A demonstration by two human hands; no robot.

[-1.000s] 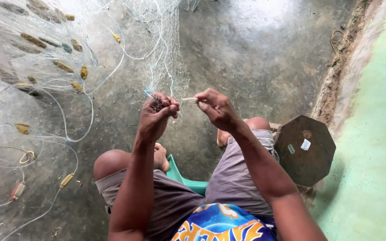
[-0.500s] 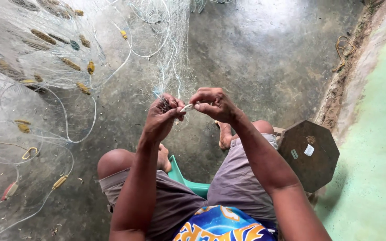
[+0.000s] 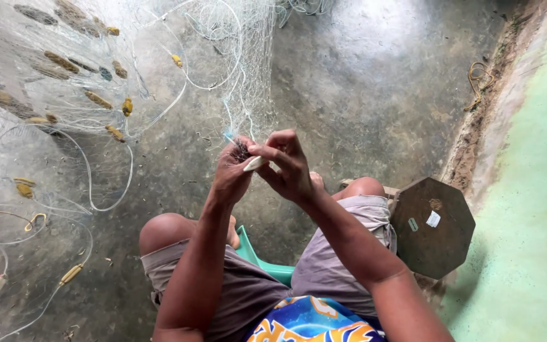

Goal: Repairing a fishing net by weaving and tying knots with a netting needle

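A thin white fishing net (image 3: 159, 69) with small yellow and brown floats spreads over the concrete floor ahead and to the left. My left hand (image 3: 232, 174) pinches a bunched strand of the net, lifted up in front of my knees. My right hand (image 3: 289, 166) sits right against the left, holding a small pale netting needle (image 3: 254, 164) whose tip points at the left hand's fingers. A light blue thread runs up from the hands into the net.
I sit on a green plastic stool (image 3: 267, 266) with both knees apart. A dark octagonal wooden stool top (image 3: 433, 227) stands by my right knee. A pale green wall (image 3: 527, 190) runs along the right, with a coil of cord (image 3: 478, 76) at its base.
My right hand has drawn in toward the left hand, so both now meet over the strand. The hands have shifted slightly downward in view.
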